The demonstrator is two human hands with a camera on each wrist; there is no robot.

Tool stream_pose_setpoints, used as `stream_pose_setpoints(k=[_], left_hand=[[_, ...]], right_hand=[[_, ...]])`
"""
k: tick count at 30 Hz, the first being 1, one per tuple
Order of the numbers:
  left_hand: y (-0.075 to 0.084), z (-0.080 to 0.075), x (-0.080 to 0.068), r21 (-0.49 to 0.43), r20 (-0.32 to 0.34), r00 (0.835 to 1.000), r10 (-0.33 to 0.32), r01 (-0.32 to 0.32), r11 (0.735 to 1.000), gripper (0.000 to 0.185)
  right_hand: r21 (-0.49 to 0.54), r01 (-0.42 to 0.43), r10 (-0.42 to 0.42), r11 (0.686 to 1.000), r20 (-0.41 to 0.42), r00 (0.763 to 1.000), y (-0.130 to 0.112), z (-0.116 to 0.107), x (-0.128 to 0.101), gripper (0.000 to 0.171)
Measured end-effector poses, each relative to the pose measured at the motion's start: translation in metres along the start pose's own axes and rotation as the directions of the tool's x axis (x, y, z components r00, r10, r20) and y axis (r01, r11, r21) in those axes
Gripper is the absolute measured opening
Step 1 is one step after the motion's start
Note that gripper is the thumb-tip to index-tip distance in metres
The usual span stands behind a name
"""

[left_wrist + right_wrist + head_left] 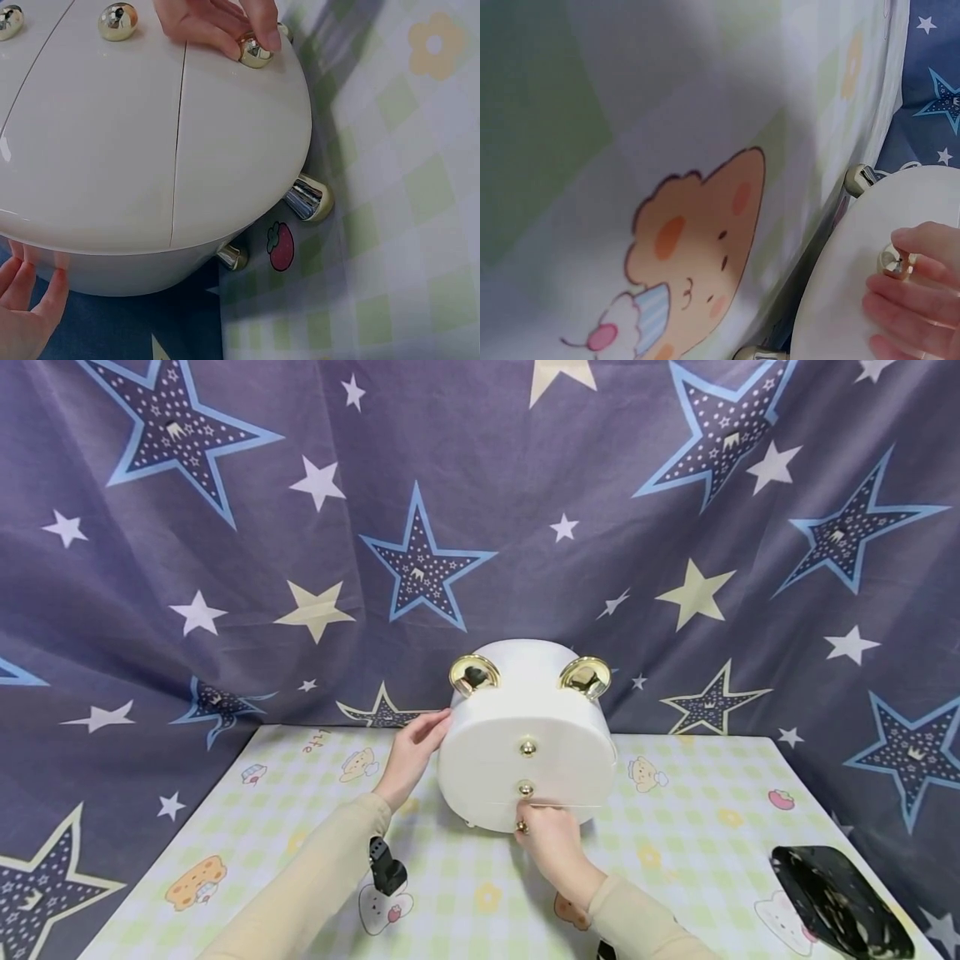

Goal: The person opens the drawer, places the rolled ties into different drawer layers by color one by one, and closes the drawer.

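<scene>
A rounded white box with gold ear-like pieces on top and gold feet stands near the table's back edge. Seams split its front into drawers, each with a round gold knob. My right hand pinches the lowest gold knob between thumb and fingers, at the bottom drawer. That drawer front sits flush with the rest in the left wrist view. My left hand rests its fingertips against the box's left side, fingers fairly straight.
On the table's right lies a glossy black tray-like object. A pale checked cloth with cartoon prints covers the table. Right behind the table hangs a dark star-patterned curtain. Black camera straps sit on the wrists.
</scene>
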State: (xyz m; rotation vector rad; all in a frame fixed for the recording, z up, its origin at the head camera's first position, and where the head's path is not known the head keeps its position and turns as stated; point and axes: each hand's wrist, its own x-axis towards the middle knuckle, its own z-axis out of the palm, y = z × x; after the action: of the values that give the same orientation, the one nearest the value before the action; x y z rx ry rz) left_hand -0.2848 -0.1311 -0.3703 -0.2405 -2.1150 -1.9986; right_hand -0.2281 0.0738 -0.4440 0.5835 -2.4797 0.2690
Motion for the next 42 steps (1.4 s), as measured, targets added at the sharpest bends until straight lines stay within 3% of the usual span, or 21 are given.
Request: stream_pose_setpoints(k=[12, 23, 33, 42], left_hand=[[0.0, 0.0, 0.0, 0.005, 0.001, 1.0, 0.004, -0.004, 1.0, 0.031], [0.001, 0.001, 0.001, -0.016, 0.019, 1.0, -0.017, 0.018, 1.0, 0.032], [0.026, 0.003, -0.013, 0.03, 0.024, 0.999, -0.031, 0.03, 0.999, 0.033], [0.025, 0.003, -0.013, 0.02, 0.024, 0.999, -0.041, 0.041, 0.999, 0.033]], right_hand=[[-0.039, 0.042, -0.045, 0.998, -0.094, 0.995, -0.001, 0.004, 0.0, 0.032], [-0.03, 0.033, -0.037, 0.999, -0.128, 0.991, -0.003, 0.003, -0.005, 0.029], [0.007, 0.04, -0.04, 0.999, -0.051, 0.998, -0.008, -0.003, -0.011, 0.028], [-0.013, 0.084, -0.085, 0.996, -0.049, 0.995, -0.013, -0.011, -0.018, 0.027]])
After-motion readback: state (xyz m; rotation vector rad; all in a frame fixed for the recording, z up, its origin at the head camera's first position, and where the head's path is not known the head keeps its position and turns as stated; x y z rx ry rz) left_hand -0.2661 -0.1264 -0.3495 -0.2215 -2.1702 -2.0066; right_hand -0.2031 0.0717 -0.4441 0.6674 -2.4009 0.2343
